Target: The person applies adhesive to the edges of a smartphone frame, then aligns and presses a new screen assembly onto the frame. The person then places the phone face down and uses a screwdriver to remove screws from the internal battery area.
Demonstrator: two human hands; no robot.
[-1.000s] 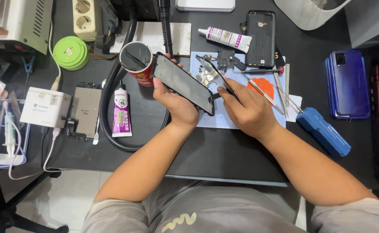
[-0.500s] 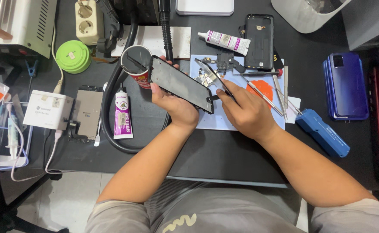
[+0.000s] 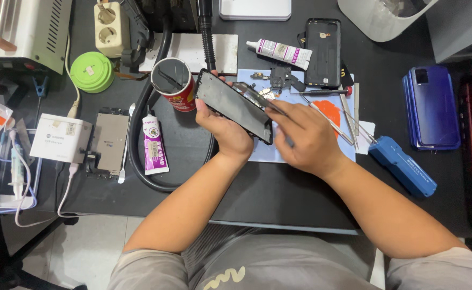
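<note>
My left hand [image 3: 226, 131] grips a black phone [image 3: 230, 103] from below, holding it tilted above the black workbench. My right hand [image 3: 306, 137] is at the phone's right end, fingers pinched on thin metal tweezers [image 3: 257, 98] that lie across the phone's upper edge. Beneath both hands is a pale blue work mat [image 3: 322, 110] with small dark phone parts [image 3: 279, 79] and an orange pick [image 3: 330, 111] on it.
A red can [image 3: 174, 83] stands left of the phone. A glue tube [image 3: 153, 145], a bare phone frame [image 3: 107, 140], a white charger [image 3: 61, 138] and a green disc [image 3: 92, 71] lie left. A black back cover [image 3: 322, 51], metal tools [image 3: 349, 115], a blue tool [image 3: 402, 165] and blue phones [image 3: 432, 107] lie right.
My right hand has moved left onto the phone's right end, bringing the tweezers over its edge. My left hand has tipped the phone a little.
</note>
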